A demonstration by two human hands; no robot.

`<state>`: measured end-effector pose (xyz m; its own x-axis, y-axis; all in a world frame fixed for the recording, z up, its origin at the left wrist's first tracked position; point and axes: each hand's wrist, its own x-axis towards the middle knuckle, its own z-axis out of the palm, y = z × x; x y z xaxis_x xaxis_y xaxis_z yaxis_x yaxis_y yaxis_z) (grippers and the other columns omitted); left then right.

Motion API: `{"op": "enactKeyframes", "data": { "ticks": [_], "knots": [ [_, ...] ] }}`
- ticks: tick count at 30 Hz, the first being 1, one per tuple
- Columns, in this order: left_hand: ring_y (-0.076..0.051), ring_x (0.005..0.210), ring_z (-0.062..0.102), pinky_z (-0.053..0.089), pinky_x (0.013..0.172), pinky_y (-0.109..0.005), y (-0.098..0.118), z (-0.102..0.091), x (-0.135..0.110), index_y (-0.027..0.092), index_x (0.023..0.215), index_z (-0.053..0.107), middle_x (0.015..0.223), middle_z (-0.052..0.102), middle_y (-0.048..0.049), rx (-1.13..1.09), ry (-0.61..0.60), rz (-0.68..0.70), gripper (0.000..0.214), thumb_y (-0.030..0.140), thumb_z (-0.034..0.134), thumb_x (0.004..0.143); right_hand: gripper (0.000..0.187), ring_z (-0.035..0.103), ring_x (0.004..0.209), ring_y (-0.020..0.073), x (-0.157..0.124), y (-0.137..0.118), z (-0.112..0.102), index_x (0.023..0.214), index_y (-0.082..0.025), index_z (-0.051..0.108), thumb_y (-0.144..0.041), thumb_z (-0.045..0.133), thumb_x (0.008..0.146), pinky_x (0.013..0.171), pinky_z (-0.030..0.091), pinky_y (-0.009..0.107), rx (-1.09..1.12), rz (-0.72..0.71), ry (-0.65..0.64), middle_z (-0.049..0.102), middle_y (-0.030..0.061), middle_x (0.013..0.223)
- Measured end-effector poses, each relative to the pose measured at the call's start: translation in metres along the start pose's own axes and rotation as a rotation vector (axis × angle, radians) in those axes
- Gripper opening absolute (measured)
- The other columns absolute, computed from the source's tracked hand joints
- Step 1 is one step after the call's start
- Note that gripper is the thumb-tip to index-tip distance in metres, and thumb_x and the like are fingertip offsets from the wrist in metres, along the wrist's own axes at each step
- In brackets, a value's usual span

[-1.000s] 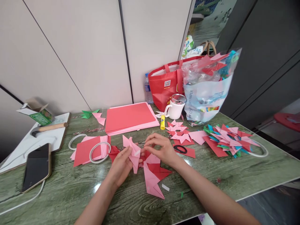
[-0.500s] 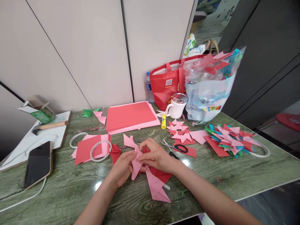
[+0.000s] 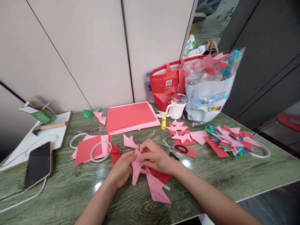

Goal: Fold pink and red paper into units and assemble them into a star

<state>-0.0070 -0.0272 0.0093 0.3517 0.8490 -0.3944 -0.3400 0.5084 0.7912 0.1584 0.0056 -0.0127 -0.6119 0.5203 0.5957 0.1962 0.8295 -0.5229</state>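
Between my hands is a pink folded paper piece point(image 3: 136, 170), its pointed end hanging down. My left hand point(image 3: 124, 165) pinches its left edge, thumb on top. The fingers of my right hand point(image 3: 156, 157) close on its upper right side, and they hide part of the fold. Just beyond the fingertips lies another pink folded piece point(image 3: 130, 142). A larger pink folded piece point(image 3: 158, 189) rests on the table in front of my right wrist, partly over red paper point(image 3: 162, 175). Left of my left hand is a red folded piece point(image 3: 115, 153).
Black-handled scissors point(image 3: 181, 149) lie right of my hands, near a ring of folded pieces point(image 3: 179, 129). Behind stand a yellow glue stick point(image 3: 163, 122), a white mug point(image 3: 177, 107) and a stack of red and pink sheets point(image 3: 132, 115). At left are tape rings point(image 3: 101, 160) and a phone point(image 3: 38, 165).
The pink piece in my hands has turned a little, its lower point hanging further down. My hands have hardly moved otherwise.
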Motion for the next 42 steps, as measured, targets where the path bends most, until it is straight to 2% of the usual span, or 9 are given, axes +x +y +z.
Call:
{"op": "enactKeyframes", "data": {
  "ticks": [6,11,19,23,29,35,37,42],
  "knots": [
    [-0.018,0.052,0.064,0.053,0.048,-0.029,0.000,-0.002,0.000,0.009,0.092,0.064,0.068,0.069,-0.0083,0.017,0.037,0.056,0.019,0.019,0.062,0.076,0.002,0.049,0.087,0.0160,0.000,0.000,0.000,0.077,-0.019,0.065,-0.019,0.065,0.079,0.078,0.044,0.032,-0.005,0.028,0.003,0.051,0.0038,0.089],
    [-0.017,0.056,0.064,0.053,0.048,-0.027,0.003,0.001,-0.002,0.010,0.095,0.064,0.075,0.069,-0.0080,0.021,0.051,0.072,0.022,0.021,0.064,0.075,0.006,0.050,0.086,0.0155,0.002,-0.001,0.000,0.086,-0.019,0.065,-0.022,0.063,0.081,0.078,0.044,0.032,0.057,0.015,0.048,0.052,0.0042,0.088],
    [-0.016,0.055,0.063,0.051,0.048,-0.026,-0.002,0.005,-0.004,0.012,0.104,0.062,0.078,0.069,-0.0066,0.096,0.073,0.100,0.038,0.030,0.068,0.072,0.004,0.049,0.086,0.0150,0.001,-0.002,0.006,0.083,-0.019,0.063,-0.016,0.061,0.082,0.079,0.043,0.032,0.068,0.004,0.063,0.052,0.0032,0.088],
    [-0.018,0.062,0.064,0.051,0.051,-0.027,-0.005,0.008,-0.003,0.013,0.106,0.061,0.084,0.069,-0.0070,0.098,0.072,0.127,0.044,0.036,0.070,0.069,0.005,0.048,0.087,0.0154,0.000,-0.003,0.006,0.079,-0.018,0.060,-0.014,0.061,0.081,0.078,0.042,0.031,0.067,0.020,0.061,0.051,0.0030,0.087],
    [-0.017,0.070,0.062,0.049,0.055,-0.024,-0.007,0.008,-0.002,0.013,0.112,0.059,0.087,0.067,-0.0061,0.043,0.152,0.172,0.052,0.034,0.072,0.066,0.003,0.048,0.084,0.0158,0.001,-0.004,0.007,0.079,-0.018,0.058,-0.018,0.059,0.083,0.075,0.043,0.031,0.031,0.044,0.103,0.052,0.0040,0.087],
    [-0.013,0.072,0.058,0.046,0.066,-0.023,-0.010,0.006,-0.001,0.014,0.122,0.053,0.081,0.066,-0.0020,-0.004,0.261,0.193,0.060,0.027,0.072,0.066,0.006,0.049,0.081,0.0159,0.001,-0.003,0.008,0.079,-0.019,0.060,-0.019,0.058,0.084,0.073,0.042,0.031,-0.004,0.002,0.180,0.052,0.0038,0.084],
    [-0.014,0.072,0.058,0.046,0.067,-0.024,-0.011,0.006,-0.001,0.014,0.122,0.054,0.079,0.065,-0.0018,0.004,0.256,0.197,0.058,0.028,0.071,0.067,0.008,0.048,0.081,0.0158,0.001,-0.003,0.007,0.078,-0.019,0.060,-0.018,0.056,0.085,0.072,0.042,0.031,-0.021,-0.003,0.170,0.051,0.0037,0.084],
    [-0.017,0.084,0.058,0.045,0.076,-0.025,-0.010,0.009,-0.001,0.014,0.110,0.062,0.090,0.067,-0.0046,-0.005,0.245,0.232,0.045,0.025,0.071,0.067,0.009,0.046,0.082,0.0166,0.001,-0.004,0.008,0.078,-0.018,0.057,-0.017,0.053,0.086,0.073,0.041,0.031,-0.079,0.009,0.118,0.051,0.0046,0.086]
  ]
}}
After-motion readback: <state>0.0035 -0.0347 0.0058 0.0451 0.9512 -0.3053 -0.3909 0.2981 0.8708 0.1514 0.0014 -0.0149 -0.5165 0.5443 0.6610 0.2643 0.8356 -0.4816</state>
